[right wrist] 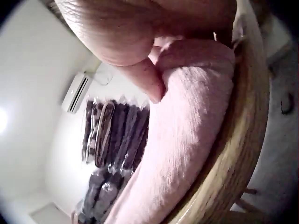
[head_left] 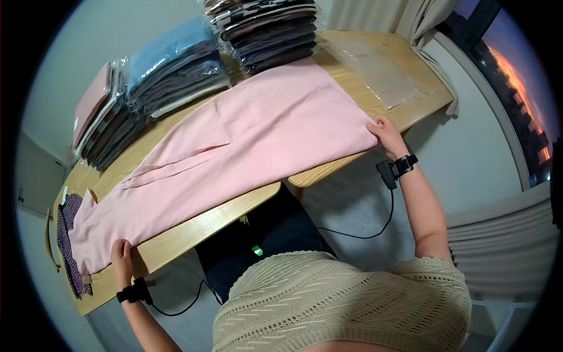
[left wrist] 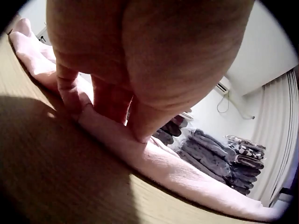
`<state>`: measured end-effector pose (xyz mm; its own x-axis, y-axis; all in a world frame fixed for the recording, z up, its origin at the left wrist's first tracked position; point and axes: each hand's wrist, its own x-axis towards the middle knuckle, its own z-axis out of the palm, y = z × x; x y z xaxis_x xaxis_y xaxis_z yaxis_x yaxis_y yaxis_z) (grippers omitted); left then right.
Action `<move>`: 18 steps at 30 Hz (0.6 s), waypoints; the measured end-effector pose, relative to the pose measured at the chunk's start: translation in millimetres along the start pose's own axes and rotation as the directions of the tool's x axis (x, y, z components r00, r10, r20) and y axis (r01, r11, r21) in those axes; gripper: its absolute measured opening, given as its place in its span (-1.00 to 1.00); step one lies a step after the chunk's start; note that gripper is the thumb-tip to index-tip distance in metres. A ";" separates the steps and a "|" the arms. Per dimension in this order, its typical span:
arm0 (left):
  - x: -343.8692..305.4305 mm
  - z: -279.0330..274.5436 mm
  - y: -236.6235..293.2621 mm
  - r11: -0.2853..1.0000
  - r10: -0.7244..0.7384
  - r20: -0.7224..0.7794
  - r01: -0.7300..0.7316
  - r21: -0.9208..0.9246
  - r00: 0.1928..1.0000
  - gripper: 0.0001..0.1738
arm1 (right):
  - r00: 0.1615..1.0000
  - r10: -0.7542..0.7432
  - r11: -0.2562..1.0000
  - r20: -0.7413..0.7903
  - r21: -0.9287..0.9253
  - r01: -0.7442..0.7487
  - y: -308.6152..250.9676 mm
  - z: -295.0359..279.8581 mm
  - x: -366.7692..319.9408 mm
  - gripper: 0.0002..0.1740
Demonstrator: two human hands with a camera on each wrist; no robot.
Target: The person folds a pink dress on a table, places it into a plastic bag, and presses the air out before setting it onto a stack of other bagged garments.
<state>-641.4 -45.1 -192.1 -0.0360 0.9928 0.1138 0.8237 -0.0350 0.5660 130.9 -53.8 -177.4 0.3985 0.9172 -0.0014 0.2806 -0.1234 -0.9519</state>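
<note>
A long pink garment (head_left: pixel 252 123) lies folded lengthwise across the wooden table, with a few creases and a slit-like fold near its middle. At its left part, by the front edge, my left hand (head_left: pixel 121 258) pinches the cloth; the left wrist view shows thumb and fingers of the hand (left wrist: pixel 126 70) on the pink edge (left wrist: pixel 173 172). My right hand (head_left: pixel 387 135) grips the garment's right corner near the table's edge. In the right wrist view, the thumb of that hand (right wrist: pixel 135 42) presses on the thick folded pink cloth (right wrist: pixel 187 112), its other fingers partly hidden.
Stacks of bagged folded clothes stand along the back: pink and dark ones (head_left: pixel 102 117), blue and grey ones (head_left: pixel 173 64), patterned and dark ones (head_left: pixel 270 35). A clear plastic bag (head_left: pixel 375 73) lies at the back right. A dark purple knitted item (head_left: pixel 69 234) lies far left.
</note>
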 end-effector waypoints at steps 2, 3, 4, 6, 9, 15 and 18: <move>3.8 -0.4 -1.8 0.999 0.030 -0.008 -0.030 0.046 1.000 -0.84 | 0.999 0.006 0.995 -0.032 0.095 -0.002 0.4 -6.1 -2.0 -0.72; 4.8 -2.4 2.1 0.998 0.006 0.025 -0.007 0.068 1.000 -0.84 | 0.997 0.077 0.995 0.020 0.068 -0.079 -5.1 -8.2 -3.1 -0.73; 6.0 -3.7 4.5 0.996 -0.021 0.056 0.016 0.091 0.998 -0.84 | 0.986 0.150 0.988 0.072 0.038 -0.153 -11.8 -10.5 -3.2 -0.72; 7.8 -4.8 3.6 0.995 -0.018 0.069 0.011 0.102 0.997 -0.85 | 0.984 0.160 0.954 0.083 -0.270 -0.132 -34.1 -18.3 8.7 -0.66; 12.3 -4.2 -11.3 0.999 -0.024 0.096 0.020 0.044 0.995 -0.87 | 0.966 -0.191 0.880 0.176 -0.405 0.248 -38.1 -19.4 56.5 -0.47; 6.6 -7.5 -2.7 0.988 -0.110 0.124 0.121 -0.091 0.986 -0.80 | 0.802 -0.067 0.657 0.594 -0.579 0.483 -105.2 45.3 105.7 -0.35; -0.2 -7.5 19.1 0.969 -0.148 0.133 0.170 -0.180 0.980 -0.81 | 0.776 -0.115 0.727 0.620 -0.480 0.491 -83.7 70.6 132.3 -0.42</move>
<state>-629.9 -46.8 -175.2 -0.0816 0.9934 -0.0804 0.6899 0.1146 0.7148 98.5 104.6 -119.6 -0.2646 0.9609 -0.0821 0.8185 0.1787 -0.5460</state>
